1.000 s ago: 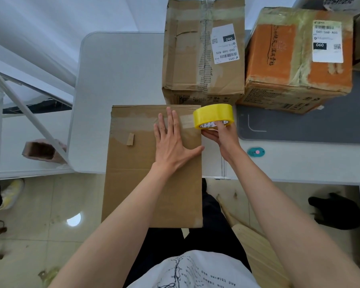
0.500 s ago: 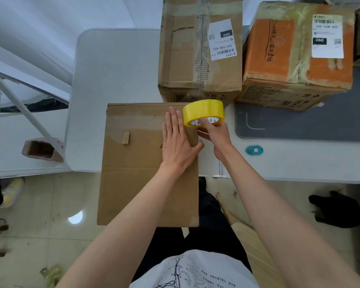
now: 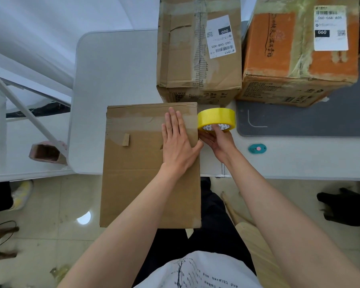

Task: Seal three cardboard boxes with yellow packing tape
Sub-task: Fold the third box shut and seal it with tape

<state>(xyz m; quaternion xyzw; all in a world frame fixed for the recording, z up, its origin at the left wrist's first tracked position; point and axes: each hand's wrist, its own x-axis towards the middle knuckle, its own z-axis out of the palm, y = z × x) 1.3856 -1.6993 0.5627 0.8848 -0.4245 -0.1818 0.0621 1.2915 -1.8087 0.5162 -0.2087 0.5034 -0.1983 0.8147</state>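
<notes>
White table under my work: my left hand presses flat on the near box, my right hand grips the yellow tape roll just beside it. No yellow strip shows; 3 boxes seemingly remain.

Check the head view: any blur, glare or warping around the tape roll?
Head view: tape roll and both hands sharp; a light's bright reflection sits only on the floor tile, clear of the work; wide-angle lens bows the table edge and frame margins.
</notes>
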